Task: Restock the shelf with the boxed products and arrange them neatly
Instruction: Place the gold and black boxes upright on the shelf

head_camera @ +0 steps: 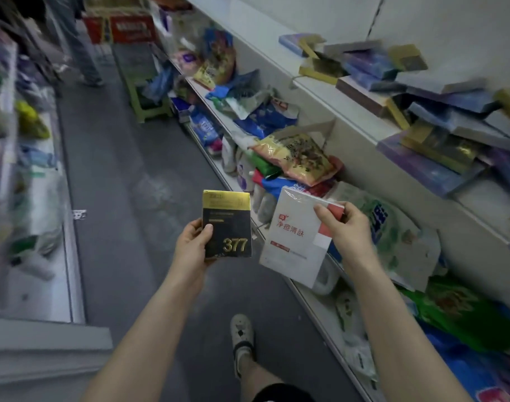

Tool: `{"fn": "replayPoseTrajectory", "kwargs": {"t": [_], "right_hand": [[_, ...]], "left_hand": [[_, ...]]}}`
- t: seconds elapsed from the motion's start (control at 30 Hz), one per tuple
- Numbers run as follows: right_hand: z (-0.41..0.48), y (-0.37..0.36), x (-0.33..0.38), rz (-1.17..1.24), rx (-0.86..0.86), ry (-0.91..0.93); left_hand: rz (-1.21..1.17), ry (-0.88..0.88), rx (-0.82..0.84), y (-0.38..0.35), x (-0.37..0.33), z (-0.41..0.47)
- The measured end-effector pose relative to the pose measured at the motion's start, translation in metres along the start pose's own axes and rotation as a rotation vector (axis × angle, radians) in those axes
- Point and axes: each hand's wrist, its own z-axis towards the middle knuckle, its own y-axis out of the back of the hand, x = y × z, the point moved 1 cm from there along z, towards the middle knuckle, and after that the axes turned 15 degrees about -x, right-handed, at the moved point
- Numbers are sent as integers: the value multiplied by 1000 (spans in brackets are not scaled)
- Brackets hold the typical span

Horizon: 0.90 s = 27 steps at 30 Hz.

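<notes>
Both my bare forearms reach forward over the dark aisle floor (126,175), with my pale shoe (242,329) planted below them. My left hand (191,245) is wrapped around a black and gold box (227,224), thumb across its front and fingers behind; it stands upright, gold band at the top and "377" printed in gold near the bottom. My right hand (345,227) pinches the upper right corner of a white box with red lettering (294,242), thumb on the face and fingers behind. That box is film-wrapped, tilted to the right, and hangs in front of the lower shelf's edge. The two boxes sit near each other without touching.

To my right, the upper white shelf (329,94) carries a jumbled heap of flat boxes (416,105) in purple, blue and gold, lying overlapped at odd angles rather than in rows. On the lower shelf (227,181), soft bagged goods (294,158) are piled loosely, a gold-patterned bag on top of blue, green and red ones.

Across the aisle on my left runs another display, too blurred to read. Farther down stand a green stool (149,97) and a red carton (123,27), with another person's legs (82,50) beside them.
</notes>
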Motion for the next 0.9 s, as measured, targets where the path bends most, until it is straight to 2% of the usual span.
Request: {"fn": "replayPoseTrajectory", "kwargs": {"t": [0.37,0.53,0.73,0.9], "right_hand": [[146,-228,55,63,142,-20],[221,-325,91,80,120,44],[317,-426,133,84,48,136],[393,-505,184,112,-57,165]], "left_hand": [[-23,-85,-144,-19,-111,213],[-56,-117,-189,-42,-170,308],[-53,-161,-126,-95,-248,439],[-42,-174,2,-148,-331,550]]}}
